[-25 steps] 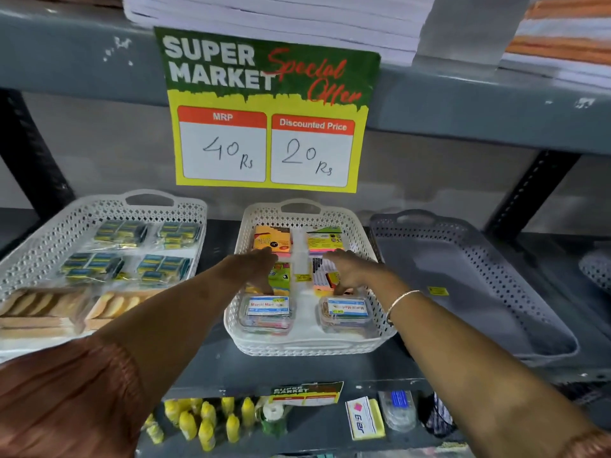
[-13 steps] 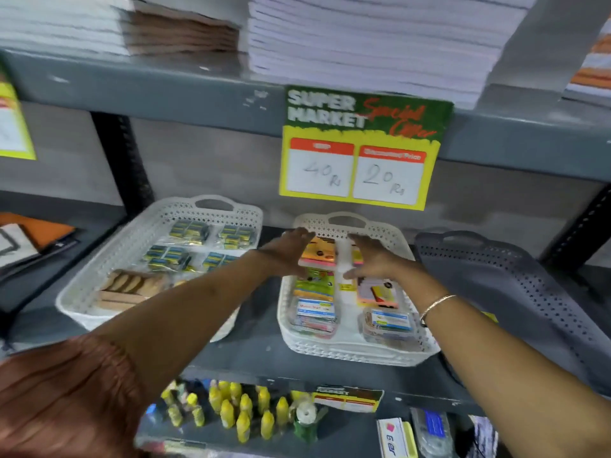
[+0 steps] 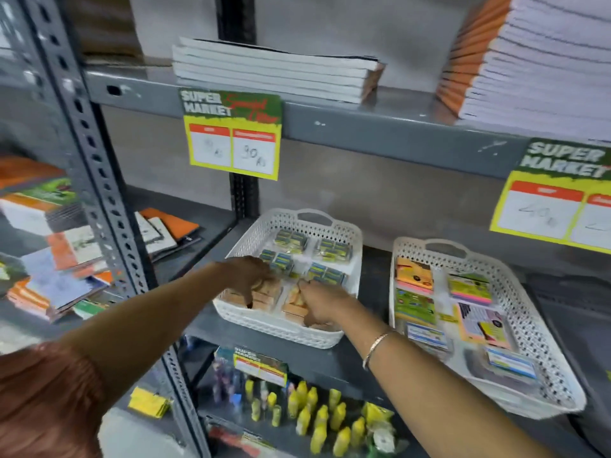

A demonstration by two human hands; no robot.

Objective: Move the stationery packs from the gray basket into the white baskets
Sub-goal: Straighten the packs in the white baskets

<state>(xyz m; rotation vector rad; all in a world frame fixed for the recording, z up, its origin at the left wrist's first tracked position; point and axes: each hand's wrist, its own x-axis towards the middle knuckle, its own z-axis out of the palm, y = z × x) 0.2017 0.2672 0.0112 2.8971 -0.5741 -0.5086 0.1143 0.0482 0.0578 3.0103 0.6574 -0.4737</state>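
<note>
Two white baskets stand side by side on the grey shelf. The left white basket (image 3: 284, 332) holds blue-green packs (image 3: 327, 251) at the back and tan packs (image 3: 266, 292) in front. My left hand (image 3: 249, 276) reaches into it, fingers bent down over the left tan pack. My right hand (image 3: 322, 304) is curled over the right tan pack (image 3: 292, 307). The right white basket (image 3: 545, 328) holds several colourful stationery packs (image 3: 415, 274). Only a dark blurred edge of the gray basket (image 3: 570, 295) shows at far right.
A perforated metal upright (image 3: 99, 193) stands left of the baskets, with loose notebooks (image 3: 59, 279) beyond it. Notebook stacks (image 3: 274, 72) fill the upper shelf, price signs (image 3: 233, 133) hang from its edge. Yellow bottles (image 3: 314, 414) stand on the shelf below.
The view has swung left. Both hands left the basket of colourful packs and now rest on the tan packs in the left white basket.
</note>
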